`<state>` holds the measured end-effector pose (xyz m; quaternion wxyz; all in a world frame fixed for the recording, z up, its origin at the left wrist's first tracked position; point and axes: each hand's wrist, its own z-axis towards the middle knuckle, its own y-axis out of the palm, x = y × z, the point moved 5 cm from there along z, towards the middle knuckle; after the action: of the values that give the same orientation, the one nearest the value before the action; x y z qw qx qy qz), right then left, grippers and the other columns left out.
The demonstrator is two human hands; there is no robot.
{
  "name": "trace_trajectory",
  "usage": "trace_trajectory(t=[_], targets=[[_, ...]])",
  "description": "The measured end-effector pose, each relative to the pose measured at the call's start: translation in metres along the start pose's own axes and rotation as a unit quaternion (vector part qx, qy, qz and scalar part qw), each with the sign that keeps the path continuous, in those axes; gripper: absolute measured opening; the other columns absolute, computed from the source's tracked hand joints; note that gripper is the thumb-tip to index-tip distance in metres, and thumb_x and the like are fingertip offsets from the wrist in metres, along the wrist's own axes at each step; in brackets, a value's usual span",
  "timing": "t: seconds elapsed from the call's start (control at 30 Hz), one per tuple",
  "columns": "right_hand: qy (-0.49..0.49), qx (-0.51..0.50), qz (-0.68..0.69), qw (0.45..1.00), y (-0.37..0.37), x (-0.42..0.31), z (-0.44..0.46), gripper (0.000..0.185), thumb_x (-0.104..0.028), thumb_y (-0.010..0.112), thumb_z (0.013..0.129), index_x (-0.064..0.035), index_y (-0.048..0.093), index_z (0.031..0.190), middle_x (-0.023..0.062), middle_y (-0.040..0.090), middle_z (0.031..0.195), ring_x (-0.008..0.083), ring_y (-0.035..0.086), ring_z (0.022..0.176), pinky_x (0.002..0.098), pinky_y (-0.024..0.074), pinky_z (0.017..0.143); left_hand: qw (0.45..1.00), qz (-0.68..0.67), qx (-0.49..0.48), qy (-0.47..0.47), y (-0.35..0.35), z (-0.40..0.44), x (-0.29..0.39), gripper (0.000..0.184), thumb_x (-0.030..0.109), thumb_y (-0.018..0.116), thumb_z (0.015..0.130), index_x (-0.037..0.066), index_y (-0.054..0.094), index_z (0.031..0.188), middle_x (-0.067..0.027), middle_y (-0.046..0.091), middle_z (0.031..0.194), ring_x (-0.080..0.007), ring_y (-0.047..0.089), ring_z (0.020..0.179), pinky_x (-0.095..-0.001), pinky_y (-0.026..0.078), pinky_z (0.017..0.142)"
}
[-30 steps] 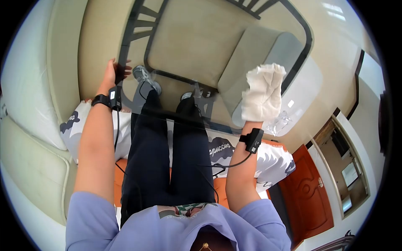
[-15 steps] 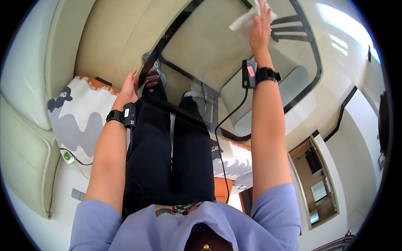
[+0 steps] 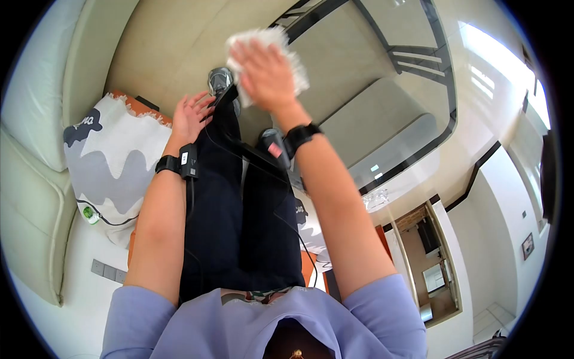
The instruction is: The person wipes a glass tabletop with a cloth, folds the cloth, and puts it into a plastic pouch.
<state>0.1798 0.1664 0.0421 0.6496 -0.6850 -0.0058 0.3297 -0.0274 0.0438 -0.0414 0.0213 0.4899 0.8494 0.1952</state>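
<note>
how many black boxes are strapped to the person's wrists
2: one black box on the left wrist, by the open left hand; another black box on the right wrist, by the right hand spread over the white cloth.

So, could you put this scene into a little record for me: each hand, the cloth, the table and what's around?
Right hand: open, fingers spread over the cloth
Cloth: pale, fringed, partly hidden by that hand
Left hand: open, beside the table's near corner; contact unclear
Table: glass top, dark border
Wrists: a black strap and small box on each
Around: printed throw, grey shoes
</note>
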Motion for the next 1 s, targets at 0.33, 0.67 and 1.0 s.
trace_trajectory(t=[0.33,0.67,1.0], targets=[[0.068,-0.199,0.438,0.874,0.065,-0.151,-0.109,0.026,-0.021,0.05,0.079,-0.0055,0.068,0.09,0.0166,0.066,0.097,0.0323,0.058,0.103,0.0402,0.0401,0.098,0.997,0.056,0.055,0.022,-0.039,-0.033,0.067,0.053,0.046,0.037,0.092,0.01,0.047,0.13,-0.0073,0.054,0.126,-0.02,0.054,0.106,-0.0367,0.042,0.092],[0.482,0.244,0.713,0.447,-0.047,0.09,-0.148,0.021,-0.03,0.053,0.089,-0.0103,0.057,0.091,0.0055,0.059,0.088,0.0203,0.059,0.084,0.0396,0.0516,0.073,0.983,0.166,-0.059,-0.041,0.033,-0.017,0.021,0.052,0.043,0.036,0.094,0.008,0.047,0.131,-0.0071,0.055,0.125,-0.0171,0.055,0.104,-0.0318,0.04,0.092],[-0.064,0.09,-0.244,0.963,-0.137,0.267,0.032,0.024,-0.01,0.052,0.084,-0.0034,0.054,0.107,0.0196,0.056,0.101,0.038,0.052,0.1,0.0465,0.038,0.095,0.992,0.114,-0.045,0.014,0.046,-0.008,-0.006,0.047,0.039,0.034,0.094,0.008,0.054,0.124,-0.0033,0.064,0.113,-0.0128,0.058,0.096,-0.0256,0.042,0.083]])
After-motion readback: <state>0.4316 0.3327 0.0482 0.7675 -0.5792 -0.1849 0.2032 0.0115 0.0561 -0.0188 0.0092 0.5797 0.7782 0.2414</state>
